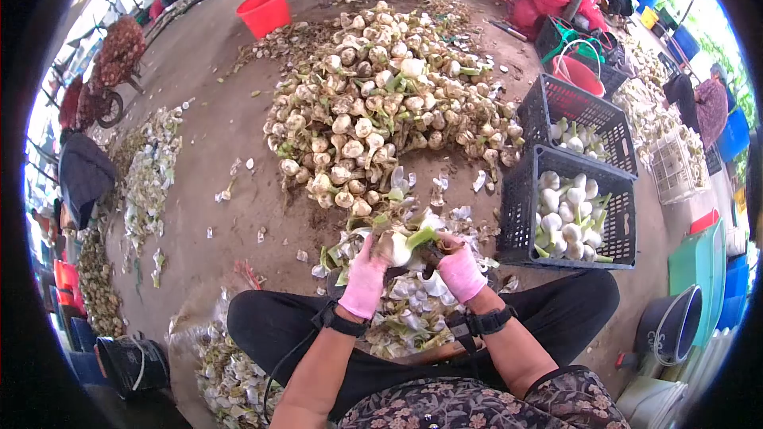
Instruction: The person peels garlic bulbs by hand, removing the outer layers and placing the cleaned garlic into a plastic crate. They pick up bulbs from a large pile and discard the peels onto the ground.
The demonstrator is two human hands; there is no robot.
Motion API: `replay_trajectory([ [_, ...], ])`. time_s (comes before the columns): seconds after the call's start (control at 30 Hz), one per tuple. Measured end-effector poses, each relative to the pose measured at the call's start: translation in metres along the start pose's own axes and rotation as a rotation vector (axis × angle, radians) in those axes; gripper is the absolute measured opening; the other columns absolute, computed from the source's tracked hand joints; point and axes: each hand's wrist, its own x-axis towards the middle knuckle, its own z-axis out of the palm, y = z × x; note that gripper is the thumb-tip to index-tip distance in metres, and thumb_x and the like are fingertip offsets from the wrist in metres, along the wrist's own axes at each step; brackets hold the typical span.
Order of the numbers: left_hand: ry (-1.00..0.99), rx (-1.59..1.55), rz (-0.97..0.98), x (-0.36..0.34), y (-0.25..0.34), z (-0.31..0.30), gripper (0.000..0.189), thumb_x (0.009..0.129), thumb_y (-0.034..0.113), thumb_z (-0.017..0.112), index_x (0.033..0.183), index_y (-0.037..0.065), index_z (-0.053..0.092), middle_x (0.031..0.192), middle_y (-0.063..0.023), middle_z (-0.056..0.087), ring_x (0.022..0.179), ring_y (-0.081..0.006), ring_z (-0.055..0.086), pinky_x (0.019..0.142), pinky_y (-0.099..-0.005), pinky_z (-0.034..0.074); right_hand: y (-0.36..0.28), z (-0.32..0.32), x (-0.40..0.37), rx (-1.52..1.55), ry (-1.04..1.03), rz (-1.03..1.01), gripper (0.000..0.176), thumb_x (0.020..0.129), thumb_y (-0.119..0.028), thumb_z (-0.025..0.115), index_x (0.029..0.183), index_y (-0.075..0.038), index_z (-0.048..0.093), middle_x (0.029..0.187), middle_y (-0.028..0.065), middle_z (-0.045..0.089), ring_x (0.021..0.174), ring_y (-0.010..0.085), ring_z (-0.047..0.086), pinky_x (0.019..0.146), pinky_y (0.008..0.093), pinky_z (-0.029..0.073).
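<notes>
A white garlic bulb point(396, 248) with a thick green stem is held over my lap, and my left hand point(366, 280) in a pink glove is closed around its bulb end. Close by the stem's tip is my right hand point(460, 270), also pink-gloved, with its fingers curled in; what lies between them is hard to make out. Loose garlic skins point(413, 310) cover the ground under both hands, between my crossed legs. Just ahead rises a big heap of untrimmed garlic point(373, 103). To the right, a black plastic crate point(517, 230) contains clean white garlic bulbs point(571, 218).
Behind that crate stands another black crate point(588, 107) with fewer bulbs, and a red bucket point(578, 75). Another red bucket point(263, 11) is beyond the heap. A dark bucket point(669, 324) stands at right. A person point(710, 107) sits far right among more garlic.
</notes>
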Motion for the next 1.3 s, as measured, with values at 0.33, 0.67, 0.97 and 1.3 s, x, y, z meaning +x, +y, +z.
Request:
replay_trajectory([
  [0.33,-0.046,0.41,0.15,0.002,0.0,0.003,0.07,0.067,-0.014,0.065,0.131,-0.002,0.041,0.12,-0.0085,0.054,0.111,-0.0156,0.053,0.093,-0.0276,0.045,0.016,-0.008,0.011,-0.423,0.136,-0.356,0.031,0.072,0.013,0.059,0.098,-0.002,0.064,0.092,0.0094,0.067,0.086,0.0171,0.063,0.077,0.029,0.048],
  [0.67,-0.181,0.348,0.024,-0.02,0.015,0.022,0.072,0.069,-0.006,0.07,0.134,-0.003,0.039,0.123,-0.008,0.054,0.111,-0.0162,0.054,0.098,-0.0281,0.041,0.024,-0.041,0.035,-0.971,0.11,-0.237,0.06,0.067,0.008,0.052,0.125,-0.007,0.053,0.12,0.0183,0.055,0.113,0.0337,0.053,0.099,0.037,0.04],
  [0.97,-0.136,0.313,0.032,-0.009,0.015,0.021,0.065,0.072,-0.008,0.065,0.132,-0.002,0.041,0.12,-0.0088,0.056,0.106,-0.0147,0.056,0.093,-0.0279,0.046,-0.032,-0.025,-0.005,-0.458,-0.13,-0.26,0.044,0.068,0.012,0.056,0.109,0.0,0.065,0.104,0.0121,0.065,0.1,0.0201,0.062,0.09,0.0291,0.046],
  [1.3,-0.086,-0.013,-0.059,-0.008,-0.001,0.008,0.045,0.087,0.011,0.066,0.126,-0.001,0.048,0.114,-0.01,0.059,0.105,-0.0175,0.058,0.09,-0.033,0.051,-0.02,0.004,-0.006,-0.897,0.174,-0.438,0.021,0.069,0.002,0.067,0.089,-0.004,0.066,0.081,0.0141,0.063,0.074,0.0305,0.063,0.066,0.0342,0.049],
])
